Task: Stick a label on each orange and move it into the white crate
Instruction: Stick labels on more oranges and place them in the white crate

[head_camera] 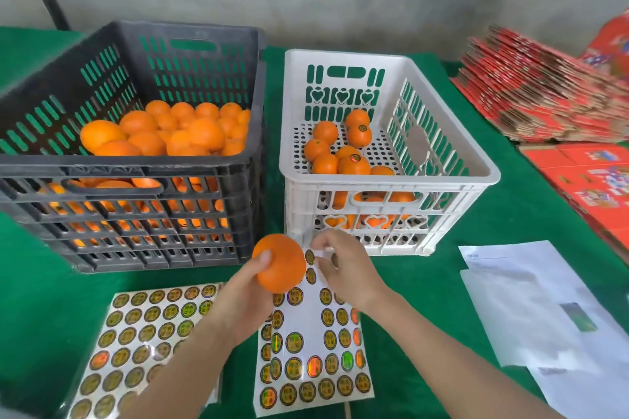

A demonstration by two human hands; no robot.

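Note:
My left hand (243, 298) grips an orange (280, 264) above the near edge of a partly used label sheet (311, 347). Just right of the orange, my right hand (343, 269) pinches the sheet's far edge, fingertips curled; whether a label is between them I cannot tell. The white crate (388, 180) stands directly beyond, holding several oranges, some with labels on top. To its left, a dark grey crate (112, 177) is heaped with unlabelled oranges (170, 131).
A second, full label sheet (143, 343) lies on the green tablecloth (44, 303) at the near left. White papers (544, 316) lie at the right. Stacks of flattened red cartons (544, 92) occupy the far right. A grey wall stands behind.

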